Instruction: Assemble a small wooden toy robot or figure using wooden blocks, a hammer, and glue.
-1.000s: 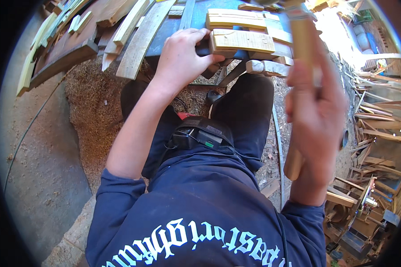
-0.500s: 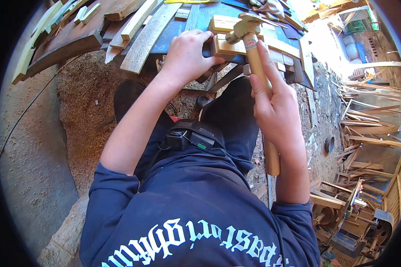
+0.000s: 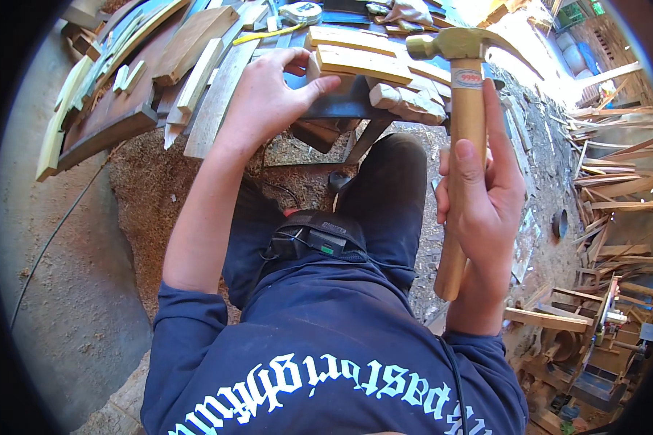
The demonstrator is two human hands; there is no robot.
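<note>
Hammer [image 3: 469, 116] is in your right hand [image 3: 490, 190], head right of the pale wooden block [image 3: 363, 66]; height over the bench [image 3: 335, 105] can't be told. Your curled fingers hide part of the mid-handle; claw tip is hard to make out against the background. Handle smooth, light wood, oval sticker near the top; head dull brassy metal, curved claw toward the right. Right fingers wrapped round the handle, thumb laid over it, index stretched along it. Your left hand [image 3: 268, 98] is half open, thumb and fingers parted about the block's left end; can't tell if they grip, fingertips partly hidden. Second block [image 3: 352, 39] behind, partly covered. Bench's far side runs out of frame.
</note>
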